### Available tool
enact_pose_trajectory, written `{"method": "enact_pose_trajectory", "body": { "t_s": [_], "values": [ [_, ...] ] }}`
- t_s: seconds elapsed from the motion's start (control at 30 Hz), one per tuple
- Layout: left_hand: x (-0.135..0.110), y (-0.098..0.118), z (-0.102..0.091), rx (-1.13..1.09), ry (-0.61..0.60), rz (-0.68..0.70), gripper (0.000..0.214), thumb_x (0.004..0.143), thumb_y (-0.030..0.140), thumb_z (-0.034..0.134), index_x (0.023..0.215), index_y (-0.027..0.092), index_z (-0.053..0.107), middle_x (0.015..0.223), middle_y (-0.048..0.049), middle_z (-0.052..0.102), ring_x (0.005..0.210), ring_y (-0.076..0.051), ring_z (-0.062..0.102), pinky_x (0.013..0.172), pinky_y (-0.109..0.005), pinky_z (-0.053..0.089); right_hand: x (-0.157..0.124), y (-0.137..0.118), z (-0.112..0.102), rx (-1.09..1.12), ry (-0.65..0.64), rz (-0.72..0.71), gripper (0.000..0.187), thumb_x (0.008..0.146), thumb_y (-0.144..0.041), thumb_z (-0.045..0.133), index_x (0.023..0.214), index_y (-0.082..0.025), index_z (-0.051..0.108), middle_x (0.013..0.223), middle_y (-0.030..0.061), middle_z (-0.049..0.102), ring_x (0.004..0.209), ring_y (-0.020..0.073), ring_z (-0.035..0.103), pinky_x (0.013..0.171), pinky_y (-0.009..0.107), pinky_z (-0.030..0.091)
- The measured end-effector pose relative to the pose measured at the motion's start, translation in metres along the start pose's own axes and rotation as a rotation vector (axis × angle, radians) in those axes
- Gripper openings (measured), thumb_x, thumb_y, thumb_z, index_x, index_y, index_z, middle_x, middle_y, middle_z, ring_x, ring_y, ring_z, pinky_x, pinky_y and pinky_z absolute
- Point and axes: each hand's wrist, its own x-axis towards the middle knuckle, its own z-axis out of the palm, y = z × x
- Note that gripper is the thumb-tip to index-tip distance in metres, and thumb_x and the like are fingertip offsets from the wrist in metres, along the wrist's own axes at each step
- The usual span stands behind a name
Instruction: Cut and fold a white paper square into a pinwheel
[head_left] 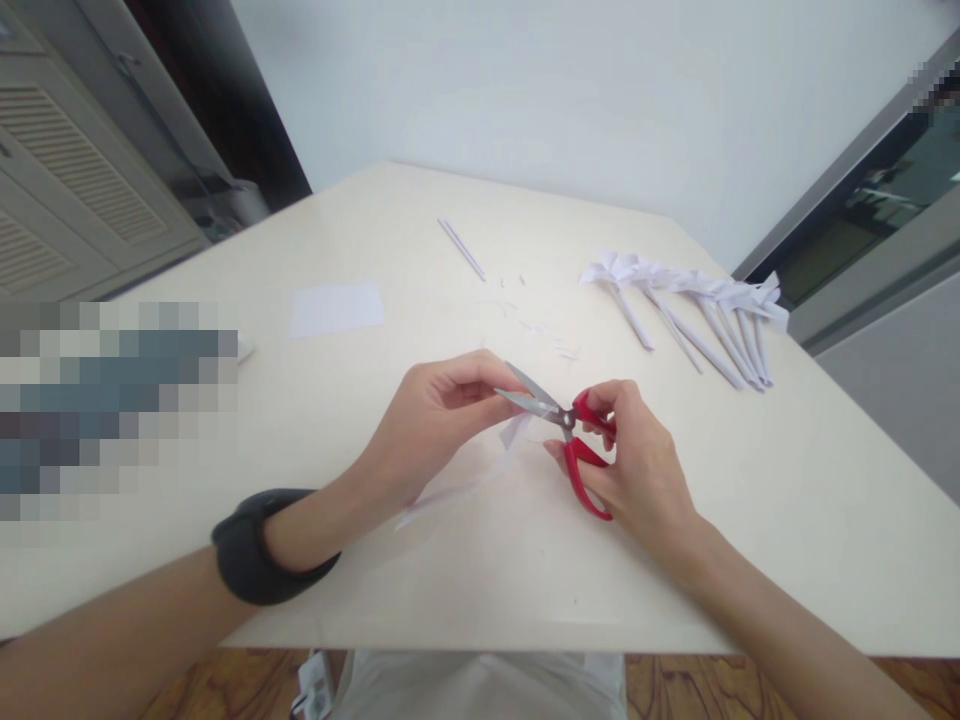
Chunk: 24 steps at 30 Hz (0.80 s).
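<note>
Strip (450, 494) pinched in closed left hand (427, 425), low over counter (787, 480), tip raised between parted blades (526, 396) so scissors (568, 421) can bite; right hand (637, 468) curled through red loops (587, 480). Finished pieces (697, 310) lie well apart, clear of cutting

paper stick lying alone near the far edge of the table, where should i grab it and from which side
Probably at its middle, from above: the paper stick lies flat and slanted on the table, long and thin, nothing touching either long side, so fingertips can pinch across its width.
</note>
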Motion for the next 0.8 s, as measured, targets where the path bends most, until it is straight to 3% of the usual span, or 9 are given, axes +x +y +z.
{"method": "enact_pose_trajectory", "body": {
  "t_s": [0.8],
  "values": [
    [0.0017,-0.0030,-0.0003,-0.026,-0.016,0.006,0.002,0.079,0.020,0.061,0.078,0.020,0.062,0.084,-0.0001,0.065,0.082,-0.014,0.061,0.073,-0.023,0.047,-0.0013,-0.0051,0.0017,0.021,-0.008,0.080,0.032,0.073,-0.028,0.065,0.086,-0.024,0.036,0.081,0.0007,0.058,0.066,0.0157,0.056,0.055,0.026,0.044]
  ]
}}
